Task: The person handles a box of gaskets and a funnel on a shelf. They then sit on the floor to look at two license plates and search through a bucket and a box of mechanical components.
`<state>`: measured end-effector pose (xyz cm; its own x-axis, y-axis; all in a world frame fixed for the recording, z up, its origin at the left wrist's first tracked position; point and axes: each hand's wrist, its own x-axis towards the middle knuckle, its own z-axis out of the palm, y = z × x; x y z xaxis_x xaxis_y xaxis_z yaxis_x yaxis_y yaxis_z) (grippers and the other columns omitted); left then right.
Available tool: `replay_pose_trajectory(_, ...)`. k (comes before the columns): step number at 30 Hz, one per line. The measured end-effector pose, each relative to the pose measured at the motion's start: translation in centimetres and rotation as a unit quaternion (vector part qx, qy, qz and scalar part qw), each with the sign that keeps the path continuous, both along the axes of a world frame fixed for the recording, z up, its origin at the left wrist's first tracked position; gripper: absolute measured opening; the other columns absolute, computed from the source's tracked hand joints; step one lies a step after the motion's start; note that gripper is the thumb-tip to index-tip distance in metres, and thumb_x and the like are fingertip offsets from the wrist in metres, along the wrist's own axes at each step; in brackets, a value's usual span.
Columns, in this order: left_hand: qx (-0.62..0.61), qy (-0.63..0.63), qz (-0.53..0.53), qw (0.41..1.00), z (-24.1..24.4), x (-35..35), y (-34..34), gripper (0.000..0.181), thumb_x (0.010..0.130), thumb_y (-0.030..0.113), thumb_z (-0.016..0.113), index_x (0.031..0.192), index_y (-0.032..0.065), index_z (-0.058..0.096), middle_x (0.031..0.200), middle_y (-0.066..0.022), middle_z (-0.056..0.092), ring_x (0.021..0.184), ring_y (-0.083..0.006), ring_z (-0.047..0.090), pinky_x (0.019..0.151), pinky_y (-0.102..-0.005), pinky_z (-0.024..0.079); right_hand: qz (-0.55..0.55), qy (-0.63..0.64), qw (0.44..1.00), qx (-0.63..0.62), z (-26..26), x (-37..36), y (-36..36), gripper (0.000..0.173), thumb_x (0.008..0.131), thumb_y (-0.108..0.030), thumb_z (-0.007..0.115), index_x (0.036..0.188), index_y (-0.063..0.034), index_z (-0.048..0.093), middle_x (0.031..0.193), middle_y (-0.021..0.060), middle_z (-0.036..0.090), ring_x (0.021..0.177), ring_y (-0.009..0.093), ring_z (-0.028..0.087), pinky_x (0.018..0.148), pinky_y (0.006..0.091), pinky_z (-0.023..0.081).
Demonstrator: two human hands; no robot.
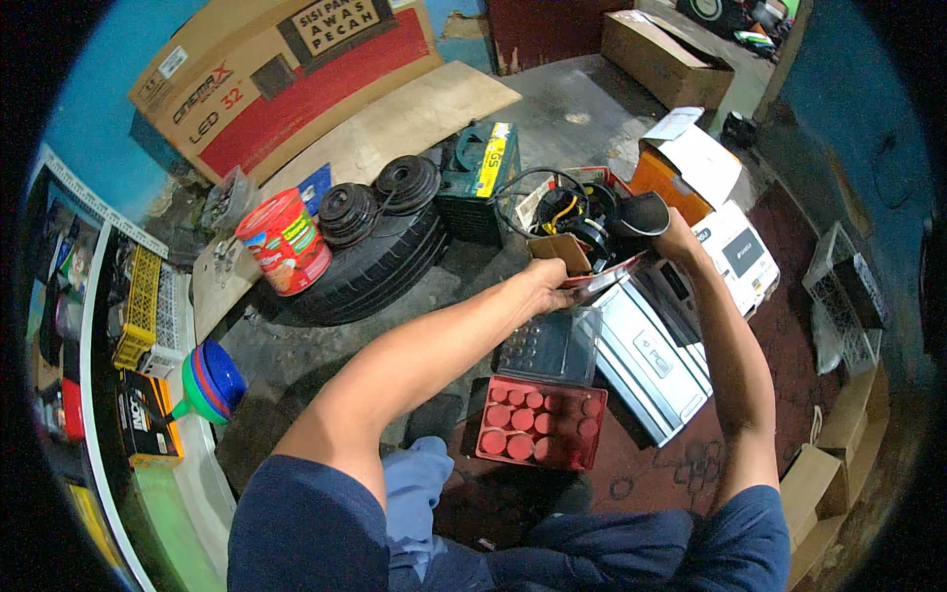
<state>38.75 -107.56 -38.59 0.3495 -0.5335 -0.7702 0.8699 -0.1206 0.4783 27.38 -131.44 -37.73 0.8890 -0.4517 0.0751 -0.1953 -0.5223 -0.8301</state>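
Observation:
My left hand grips the near side of an open cardboard box, thumb at the rim and fingers below. At its right end is my right hand, its fingers partly hidden behind a black cylindrical part. Black cables, a yellow wire and round black parts fill the box. Below it lies a silver metal case. Nearer to me is a red plastic case with round compartments, its transparent lid folded back.
A tyre carries a red tub and round black stepped parts. Beyond stands a dark green battery. Printed cartons crowd the right. Funnels and a shelf rail are at left; a large television carton leans behind.

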Motion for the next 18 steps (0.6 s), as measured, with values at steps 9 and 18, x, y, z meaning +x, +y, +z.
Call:
replay_pose_trajectory(9,0.022,-0.109,-0.072,0.991,1.0,4.3,6.1,0.028,0.091,-0.006,0.046,0.112,0.0018,0.064,0.103,-0.015,0.066,0.078,-0.0276,0.063,0.057,-0.04,0.051,-0.08,0.065,0.982,0.156,6.6,-0.1,8.6,0.021,0.096,-0.016,0.07,0.092,0.0046,0.071,0.074,0.0083,0.07,0.058,0.015,0.067,0.048,0.0302,0.053)
replay_pose_trajectory(18,-0.011,-0.119,-0.045,0.992,12.1,2.8,14.9,0.023,0.097,-0.001,0.045,0.116,-0.0024,0.056,0.104,-0.0191,0.064,0.082,-0.0293,0.064,0.061,-0.0362,0.051,-0.041,-0.023,0.981,0.189,14.4,-1.3,15.2,0.026,0.097,-0.014,0.058,0.102,0.0085,0.07,0.081,0.0144,0.073,0.062,0.02,0.071,0.053,0.0314,0.056)
